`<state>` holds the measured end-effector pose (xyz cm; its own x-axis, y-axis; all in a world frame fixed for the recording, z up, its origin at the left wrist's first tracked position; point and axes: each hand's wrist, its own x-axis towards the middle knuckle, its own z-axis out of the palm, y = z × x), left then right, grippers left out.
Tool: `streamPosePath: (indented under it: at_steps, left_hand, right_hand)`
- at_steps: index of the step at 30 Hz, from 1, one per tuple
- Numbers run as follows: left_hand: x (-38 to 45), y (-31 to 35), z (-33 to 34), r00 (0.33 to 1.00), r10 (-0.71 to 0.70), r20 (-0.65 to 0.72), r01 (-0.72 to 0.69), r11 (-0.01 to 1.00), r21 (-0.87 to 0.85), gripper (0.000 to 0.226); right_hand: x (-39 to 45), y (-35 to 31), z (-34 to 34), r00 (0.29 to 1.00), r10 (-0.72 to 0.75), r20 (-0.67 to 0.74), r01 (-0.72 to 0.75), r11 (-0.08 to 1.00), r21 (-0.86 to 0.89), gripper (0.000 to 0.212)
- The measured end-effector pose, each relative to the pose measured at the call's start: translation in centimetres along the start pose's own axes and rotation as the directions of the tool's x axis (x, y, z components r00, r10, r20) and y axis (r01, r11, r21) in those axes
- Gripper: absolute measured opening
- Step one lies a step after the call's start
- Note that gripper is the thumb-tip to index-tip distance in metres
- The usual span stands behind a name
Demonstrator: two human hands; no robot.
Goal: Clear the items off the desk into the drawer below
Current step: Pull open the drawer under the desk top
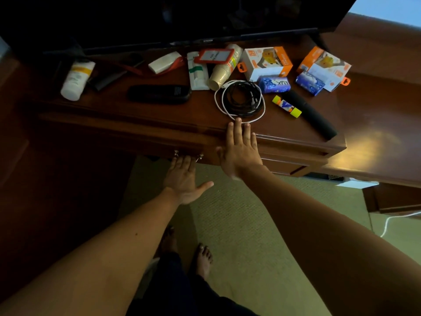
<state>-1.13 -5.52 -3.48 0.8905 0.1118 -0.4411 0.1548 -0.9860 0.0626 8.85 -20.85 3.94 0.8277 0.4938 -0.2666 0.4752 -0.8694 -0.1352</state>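
On the desk [141,115], cables [241,99] lie beside cups [224,67].

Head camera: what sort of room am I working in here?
Probably a bedroom or hotel room, not a workshop. A dark wooden desk with a drawer stands on carpet, a flat screen sits at its back, and personal clutter lies on top: a remote, coiled cables, paper cups.

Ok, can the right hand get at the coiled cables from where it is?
Probably yes. The right hand lies flat on the desk edge, fingertips beside the coiled cables, with nothing between them.
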Motion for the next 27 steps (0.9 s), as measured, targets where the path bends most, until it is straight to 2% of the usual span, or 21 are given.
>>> streamPosePath:
  at_steps: [27]
  left_hand:
    - [-12.4, 1.8, 4.6, 0.998, -0.037, 0.051, 0.039, 0.999, -0.027, 0.105]
  right_hand:
    - [0.1, 0.5, -2.2, 0.994, 0.008, 0.106, -0.005, 1.000, -0.027, 0.073]
